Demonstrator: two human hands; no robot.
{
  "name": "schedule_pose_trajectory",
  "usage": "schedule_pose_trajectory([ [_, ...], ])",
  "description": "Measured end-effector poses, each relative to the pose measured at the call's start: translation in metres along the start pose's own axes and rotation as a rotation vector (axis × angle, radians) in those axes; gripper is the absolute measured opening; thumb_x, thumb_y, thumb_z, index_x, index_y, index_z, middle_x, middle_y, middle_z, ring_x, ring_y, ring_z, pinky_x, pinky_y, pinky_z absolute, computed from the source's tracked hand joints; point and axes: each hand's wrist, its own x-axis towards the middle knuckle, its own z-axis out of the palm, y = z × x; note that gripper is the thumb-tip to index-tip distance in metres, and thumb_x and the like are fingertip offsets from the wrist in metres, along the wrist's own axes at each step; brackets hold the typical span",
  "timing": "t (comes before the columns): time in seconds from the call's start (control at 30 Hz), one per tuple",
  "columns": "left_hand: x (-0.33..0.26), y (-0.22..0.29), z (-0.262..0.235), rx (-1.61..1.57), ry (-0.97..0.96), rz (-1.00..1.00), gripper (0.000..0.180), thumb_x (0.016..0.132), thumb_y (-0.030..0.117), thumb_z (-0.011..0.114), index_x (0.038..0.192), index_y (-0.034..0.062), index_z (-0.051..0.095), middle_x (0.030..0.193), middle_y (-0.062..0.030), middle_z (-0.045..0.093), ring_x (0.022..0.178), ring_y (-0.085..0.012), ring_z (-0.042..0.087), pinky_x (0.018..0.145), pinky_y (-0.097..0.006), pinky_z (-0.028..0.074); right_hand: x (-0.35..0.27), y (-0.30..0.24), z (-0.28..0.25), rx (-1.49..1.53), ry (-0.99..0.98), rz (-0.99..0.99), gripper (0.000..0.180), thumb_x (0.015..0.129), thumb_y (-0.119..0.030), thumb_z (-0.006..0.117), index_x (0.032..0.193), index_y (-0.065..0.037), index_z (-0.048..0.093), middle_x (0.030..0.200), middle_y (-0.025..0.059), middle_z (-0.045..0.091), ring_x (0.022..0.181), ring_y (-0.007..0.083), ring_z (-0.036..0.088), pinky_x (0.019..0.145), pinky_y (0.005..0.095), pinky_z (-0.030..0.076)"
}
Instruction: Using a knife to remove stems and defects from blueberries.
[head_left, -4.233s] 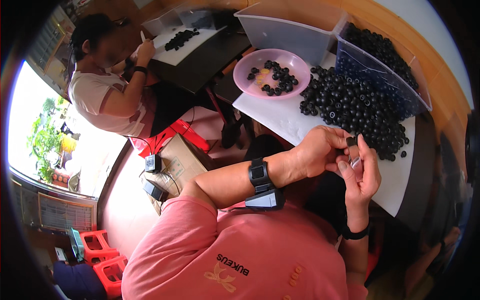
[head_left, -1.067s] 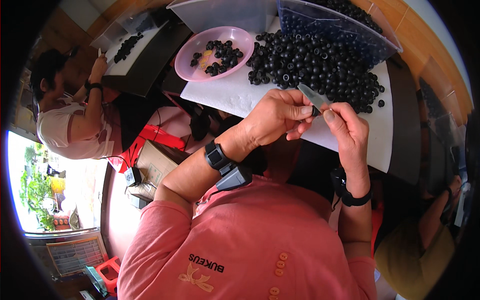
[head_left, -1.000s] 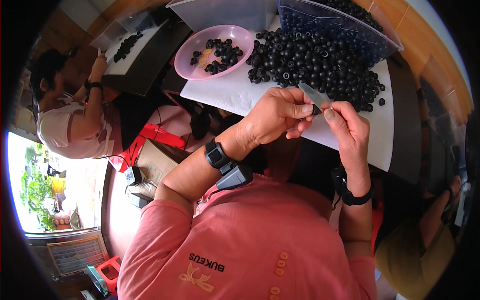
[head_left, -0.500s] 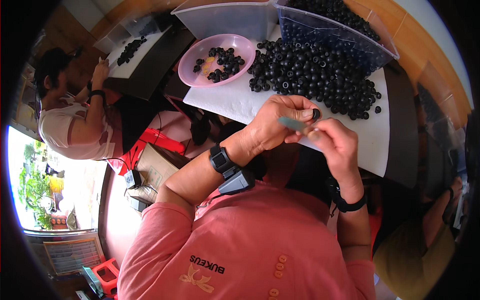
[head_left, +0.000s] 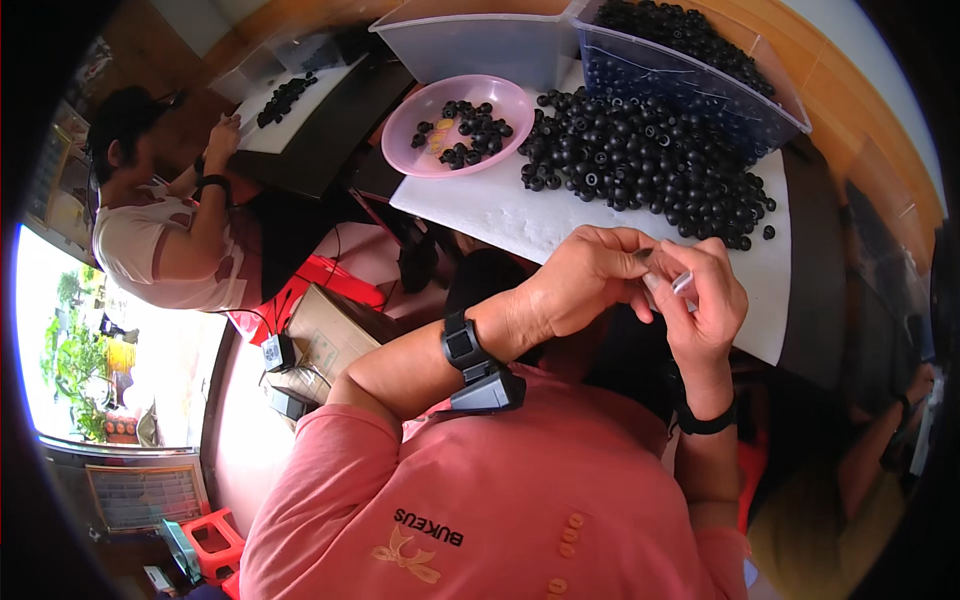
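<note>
Both my hands meet over the near edge of the white mat. My left hand is closed, with thumb and finger pinching a small dark piece; the fingers hide most of it. Close against it, my right hand is closed around a slim pale tool, of which only a short whitish end shows. Just beyond, a large heap of small round black caps with hollow undersides spreads over the mat.
A pink bowl holds several black caps and some yellowish rings. Behind stand a clear bin of caps and another translucent bin. A co-worker sits at a table on the left. A cardboard box lies beside my left elbow.
My hands have shifted slightly right and nearer together. The black piece, plain in my left fingers before, is now mostly covered. The tool's greenish end no longer shows between the hands.
</note>
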Motion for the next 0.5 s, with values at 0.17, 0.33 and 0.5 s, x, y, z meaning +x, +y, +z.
schedule_pose_trajectory([
  [0.17, -0.008, 0.001, -0.003, 0.043, 0.090, -0.045, 0.025, 0.099, 0.012, 0.053, 0.113, -0.0073, 0.060, 0.100, -0.0123, 0.067, 0.087, -0.0216, 0.066, 0.077, -0.034, 0.055, 0.001, -0.005, 0.006, -0.136, 0.008, -0.156, 0.026, 0.072, 0.003, 0.069, 0.098, -0.001, 0.065, 0.074, 0.0089, 0.054, 0.059, 0.0246, 0.054, 0.051, 0.0338, 0.044],
  [0.33, -0.007, 0.007, -0.003, -0.019, 0.158, -0.012, 0.021, 0.099, 0.011, 0.054, 0.108, -0.0065, 0.062, 0.098, -0.0132, 0.067, 0.083, -0.0205, 0.067, 0.074, -0.032, 0.056, -0.007, 0.003, 0.019, -0.061, 0.109, -0.100, 0.019, 0.080, 0.001, 0.070, 0.098, -0.001, 0.065, 0.076, 0.0081, 0.058, 0.059, 0.0214, 0.055, 0.051, 0.0307, 0.043],
  [0.5, -0.007, 0.058, -0.041, 0.694, 0.415, 0.513, 0.016, 0.089, 0.003, 0.062, 0.104, -0.0023, 0.067, 0.086, -0.0065, 0.068, 0.073, -0.0133, 0.065, 0.061, -0.025, 0.050, -0.009, 0.014, 0.000, 0.097, 0.222, 0.455, 0.020, 0.083, -0.003, 0.073, 0.101, -0.002, 0.064, 0.078, -0.0025, 0.060, 0.063, 0.0040, 0.047, 0.056, 0.0196, 0.039],
])
